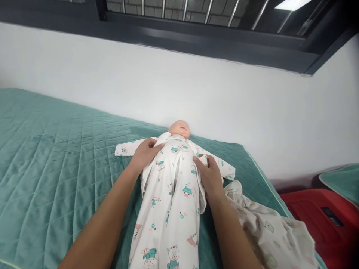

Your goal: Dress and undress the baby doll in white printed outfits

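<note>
A baby doll [180, 129] lies on its back with its head near the wall. It wears a long-sleeved white baby top [221, 164] printed with small animals and houses, its sleeves spread to both sides. Matching baby pants [171, 216] reach up over the doll's front towards its chest. On the left of the chest, my left hand [146, 151] is closed on the edge of the top, its thumb on the cloth. My right hand [211, 175] pinches a fold of the top on the other side. The doll's arms and legs are hidden by the clothes.
A quilted green cover [70, 157] lies beneath the doll. Crumpled white printed cloth [277, 231] lies beside my right forearm. Past the right edge stands a red plastic item [316, 220]. Behind are a white wall [134, 82] and a dark-framed window [182, 30] with bars.
</note>
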`<state>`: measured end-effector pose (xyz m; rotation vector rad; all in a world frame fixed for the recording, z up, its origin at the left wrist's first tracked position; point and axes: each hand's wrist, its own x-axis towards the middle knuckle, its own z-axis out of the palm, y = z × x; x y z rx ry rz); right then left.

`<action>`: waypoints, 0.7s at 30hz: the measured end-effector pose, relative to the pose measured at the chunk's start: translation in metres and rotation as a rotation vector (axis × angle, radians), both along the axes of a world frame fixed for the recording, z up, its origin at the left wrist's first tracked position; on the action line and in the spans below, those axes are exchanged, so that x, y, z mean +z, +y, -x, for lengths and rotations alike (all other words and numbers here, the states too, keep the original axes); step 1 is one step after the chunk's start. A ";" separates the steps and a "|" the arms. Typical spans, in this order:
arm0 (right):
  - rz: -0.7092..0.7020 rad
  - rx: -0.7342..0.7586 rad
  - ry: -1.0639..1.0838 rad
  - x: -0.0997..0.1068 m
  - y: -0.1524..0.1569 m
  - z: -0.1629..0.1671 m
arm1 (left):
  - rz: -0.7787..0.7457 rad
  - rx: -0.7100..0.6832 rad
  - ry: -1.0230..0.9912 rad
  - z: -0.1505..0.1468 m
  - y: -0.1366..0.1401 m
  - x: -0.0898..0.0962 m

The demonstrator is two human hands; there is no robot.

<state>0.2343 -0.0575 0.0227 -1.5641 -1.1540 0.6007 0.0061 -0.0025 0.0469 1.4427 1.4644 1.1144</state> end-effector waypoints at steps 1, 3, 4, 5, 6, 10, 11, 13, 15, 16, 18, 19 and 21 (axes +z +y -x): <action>0.034 0.024 -0.022 0.001 0.001 0.000 | -0.013 -0.019 0.066 0.002 0.000 -0.001; 0.097 0.040 -0.050 0.001 0.003 -0.007 | -0.036 0.027 0.179 0.008 0.003 -0.004; 0.114 0.024 -0.071 0.001 0.004 -0.014 | -0.052 0.088 0.233 0.012 0.006 -0.007; 0.129 -0.020 -0.109 0.001 0.006 -0.023 | -0.068 0.162 0.291 0.016 0.008 -0.009; 0.145 -0.085 -0.158 0.000 0.007 -0.034 | -0.079 0.245 0.354 0.021 0.010 -0.012; 0.172 -0.320 -0.322 -0.003 0.011 -0.071 | -0.115 0.446 0.626 0.029 0.011 -0.018; 0.175 -0.317 -0.365 -0.004 0.012 -0.074 | -0.141 0.457 0.692 0.028 0.010 -0.018; 0.154 -0.293 -0.492 -0.005 0.011 -0.069 | -0.218 0.454 0.785 0.024 0.008 -0.017; 0.064 -0.297 -0.649 -0.004 0.008 -0.056 | -0.311 0.407 0.807 0.019 0.007 -0.017; -0.005 -0.298 -0.721 -0.003 0.006 -0.049 | -0.365 0.363 0.800 0.016 0.008 -0.017; -0.155 -0.245 -0.819 -0.002 0.004 -0.037 | -0.467 0.235 0.783 0.011 0.012 -0.021; -0.220 -0.181 -0.841 -0.002 0.003 -0.032 | -0.498 0.172 0.775 0.010 0.014 -0.023; -0.284 -0.021 -0.865 -0.004 0.004 -0.027 | -0.507 0.084 0.770 0.008 0.020 -0.029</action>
